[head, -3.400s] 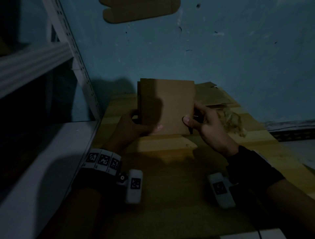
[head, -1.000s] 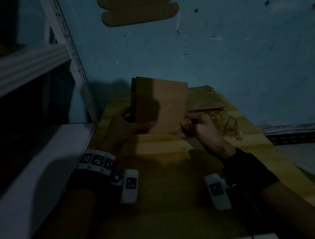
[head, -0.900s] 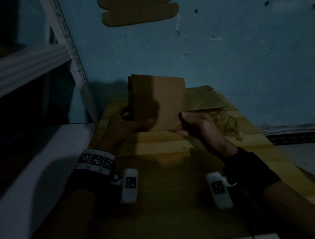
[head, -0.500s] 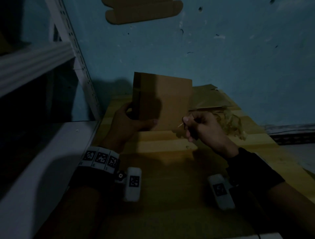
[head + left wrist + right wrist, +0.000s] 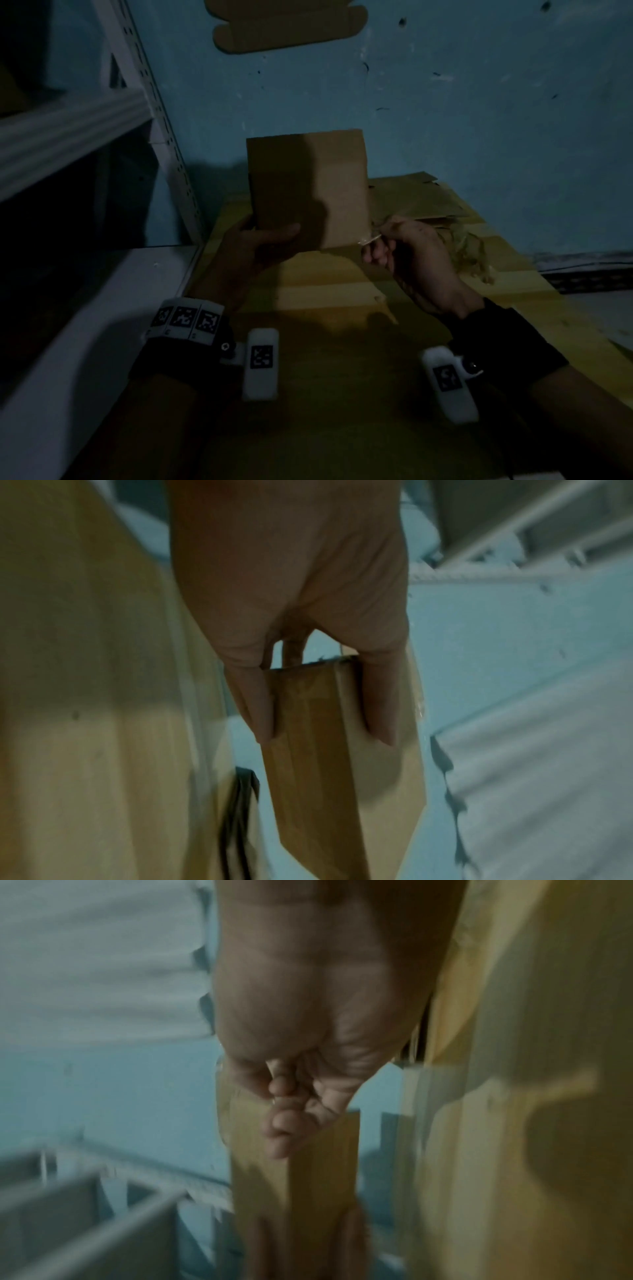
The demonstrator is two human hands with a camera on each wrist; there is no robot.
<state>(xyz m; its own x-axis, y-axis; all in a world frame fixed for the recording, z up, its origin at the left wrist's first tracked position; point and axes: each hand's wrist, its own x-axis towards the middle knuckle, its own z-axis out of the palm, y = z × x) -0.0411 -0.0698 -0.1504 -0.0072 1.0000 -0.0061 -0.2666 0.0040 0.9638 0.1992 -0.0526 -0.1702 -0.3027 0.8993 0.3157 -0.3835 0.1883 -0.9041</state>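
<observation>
1. While L hand (image 5: 260,246) grips box (image 5: 329,185) upright over table (image 5: 325,291), R hand (image 5: 414,250) pinches tape strip (image 5: 370,238) at its lower-right corner.
2. L thumb on front, fingers behind; R fingers curled tight.

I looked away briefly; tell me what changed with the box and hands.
The right hand released the cardboard box at its right edge and now pinches a thin shiny strip at the lower right corner. The left hand still grips the box's lower left, upright above the table.

No legible txt, wrist tags (image 5: 185,320) only coded squares
</observation>
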